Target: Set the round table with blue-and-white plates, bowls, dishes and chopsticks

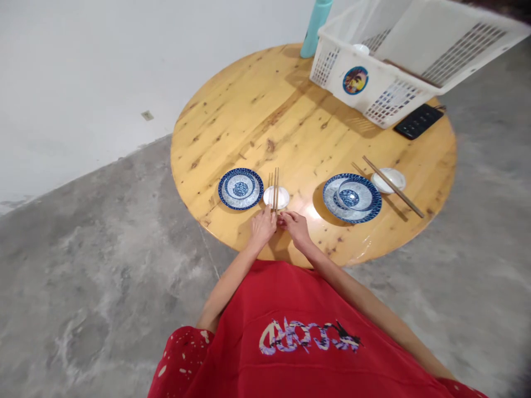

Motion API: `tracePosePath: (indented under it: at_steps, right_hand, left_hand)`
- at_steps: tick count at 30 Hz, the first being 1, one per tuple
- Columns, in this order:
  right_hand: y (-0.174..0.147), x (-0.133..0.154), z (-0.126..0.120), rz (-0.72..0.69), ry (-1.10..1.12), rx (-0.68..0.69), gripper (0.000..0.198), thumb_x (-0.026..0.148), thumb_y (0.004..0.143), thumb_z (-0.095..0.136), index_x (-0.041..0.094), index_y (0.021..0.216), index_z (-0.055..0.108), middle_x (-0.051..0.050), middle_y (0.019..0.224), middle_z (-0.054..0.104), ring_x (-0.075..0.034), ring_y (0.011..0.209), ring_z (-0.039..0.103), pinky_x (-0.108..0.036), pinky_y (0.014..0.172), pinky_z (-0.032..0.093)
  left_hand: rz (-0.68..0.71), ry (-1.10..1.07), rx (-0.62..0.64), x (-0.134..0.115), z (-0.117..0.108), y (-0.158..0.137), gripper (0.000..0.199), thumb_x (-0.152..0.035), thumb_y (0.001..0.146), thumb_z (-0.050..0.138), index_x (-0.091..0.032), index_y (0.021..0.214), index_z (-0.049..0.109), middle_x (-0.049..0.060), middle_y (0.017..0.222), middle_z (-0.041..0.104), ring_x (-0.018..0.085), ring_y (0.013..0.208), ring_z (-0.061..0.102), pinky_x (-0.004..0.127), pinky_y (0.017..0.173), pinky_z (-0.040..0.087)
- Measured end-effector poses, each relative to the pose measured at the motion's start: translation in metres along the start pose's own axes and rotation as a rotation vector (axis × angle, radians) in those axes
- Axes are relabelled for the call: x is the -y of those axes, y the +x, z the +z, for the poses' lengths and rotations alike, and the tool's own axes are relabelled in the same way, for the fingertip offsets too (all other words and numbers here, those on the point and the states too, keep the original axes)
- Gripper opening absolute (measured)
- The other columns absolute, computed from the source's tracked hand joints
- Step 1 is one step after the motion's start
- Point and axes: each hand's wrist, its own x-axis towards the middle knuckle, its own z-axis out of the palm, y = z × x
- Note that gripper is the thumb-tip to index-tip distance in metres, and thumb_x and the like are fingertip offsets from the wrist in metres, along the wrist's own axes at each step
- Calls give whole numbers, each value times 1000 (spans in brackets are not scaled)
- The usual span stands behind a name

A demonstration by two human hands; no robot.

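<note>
Both hands together at the near tabletop (290, 127) edge: left hand (262, 226) and right hand (293, 224) fingers pinching chopsticks (275, 189) lying across a small white dish (276, 197), beside a blue plate (240, 188).

On the round wooden bench (265, 110), a blue-patterned plate (240, 189) sits to the left. To the right, a blue bowl on a plate (352, 197) stands just beside a second small white dish (389, 180), with 1 pair of chopsticks (394, 188) laid across it. A white slatted basket (398, 55), a teal bottle (315, 25) and a black remote (418, 121) occupy the far edge.
</note>
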Motion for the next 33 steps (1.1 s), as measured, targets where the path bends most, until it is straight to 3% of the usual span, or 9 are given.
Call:
tracePosePath:
  at_steps: [5,10,18,25,29,33]
  right_hand:
    - [2,2,-11,-129,-163,-49,33,32,81,60,19,110,69,-2,78,70,-22,74,65,-34,76,54]
    - [14,10,-11,-266,-490,71,56,25,86,50,18,141,58,-1,70,67,-25,74,65,-40,87,52]
    - [25,8,-3,-255,-640,103,53,23,88,53,24,140,61,-3,76,69,-29,85,65,-39,91,51]
    - [24,12,-3,-267,-766,129,53,23,90,48,24,142,59,-6,92,74,-30,93,68,-40,91,52]
    - [21,14,-5,-243,-704,128,54,23,88,50,20,141,59,-6,84,73,-29,88,68,-39,90,52]
    - [8,16,-15,-210,-499,110,51,26,84,51,18,133,62,-3,79,72,-24,71,68,-36,83,53]
  left_hand:
    - [-20,37,22,-1,2,16,50,-33,106,38,-15,151,48,21,113,74,32,106,72,38,92,50]
    - [-24,47,40,-3,0,28,50,-35,107,35,-16,150,48,22,113,74,32,106,72,37,91,51]
    - [-35,40,70,-10,-4,32,46,-33,107,33,-16,146,51,20,114,74,30,105,71,35,90,50]
    - [-32,80,70,-10,-3,34,44,-34,107,32,-16,141,54,20,113,75,32,104,72,36,87,50]
    - [-12,88,68,-8,-4,31,45,-34,107,32,-15,142,53,21,115,74,31,108,72,35,88,50]
    - [-19,117,23,-4,-9,25,48,-35,106,37,-14,148,47,20,111,75,30,105,73,34,88,52]
